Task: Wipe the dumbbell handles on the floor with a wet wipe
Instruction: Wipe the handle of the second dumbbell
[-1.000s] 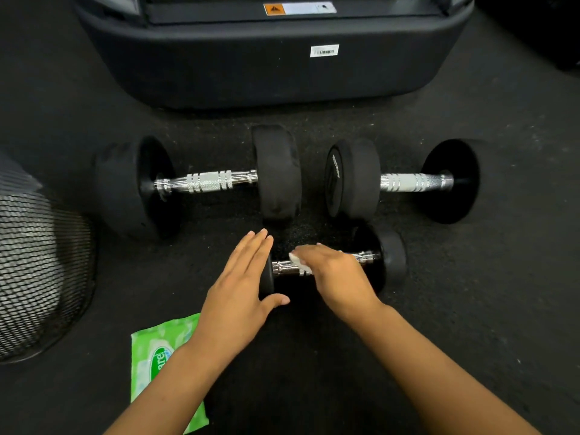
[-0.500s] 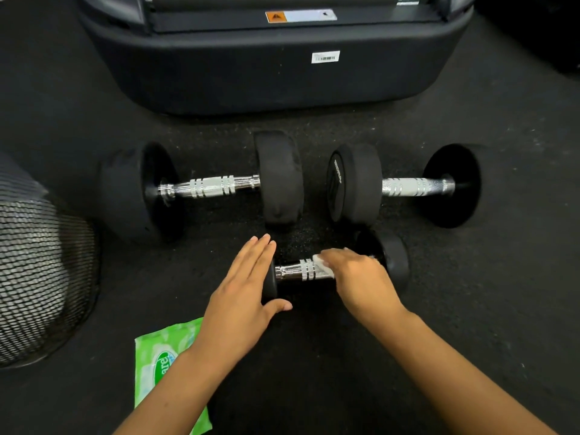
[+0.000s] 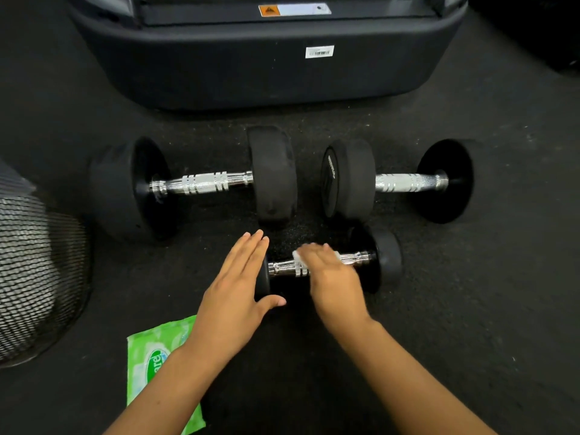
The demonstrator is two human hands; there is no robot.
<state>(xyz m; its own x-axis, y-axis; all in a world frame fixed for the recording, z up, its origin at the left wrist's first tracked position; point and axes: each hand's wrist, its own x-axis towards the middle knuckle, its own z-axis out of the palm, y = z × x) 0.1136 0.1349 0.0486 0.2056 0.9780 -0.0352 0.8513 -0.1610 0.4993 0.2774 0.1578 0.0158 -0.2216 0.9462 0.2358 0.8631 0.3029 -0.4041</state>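
Observation:
Three black dumbbells with chrome handles lie on the dark floor. The small dumbbell (image 3: 387, 260) is nearest me. My right hand (image 3: 332, 277) presses a white wet wipe (image 3: 299, 255) onto the middle of its handle. My left hand (image 3: 233, 290) lies flat with fingers straight against the small dumbbell's left weight, which it mostly hides. Behind them lie the large left dumbbell (image 3: 201, 183) and the large right dumbbell (image 3: 405, 182), both untouched.
A green pack of wet wipes (image 3: 153, 359) lies on the floor under my left forearm. A black mesh bin (image 3: 37, 271) stands at the left edge. The dark base of a machine (image 3: 251, 64) fills the back.
My right hand has slid the wipe along the small dumbbell's handle, first to the right, then back toward the middle. My left hand stays on the left weight.

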